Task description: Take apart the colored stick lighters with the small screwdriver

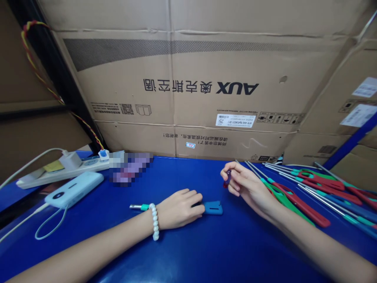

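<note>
Two bare forearms reach over the blue bench [206,251]; the left wrist wears one white bead bracelet [154,222]. Left hand [179,208] lies palm down, its grip closed over one tool [213,207] with a blue handle, the metal tip showing behind the wrist. Right hand [244,182] pinches one small dark red piece [227,179] between its fingertips, above the bench. Beside it lies a pile of red, green and blue handled tools [309,196], too overlapped to count. Far left: one power strip [59,171], one power bank [73,189].
</note>
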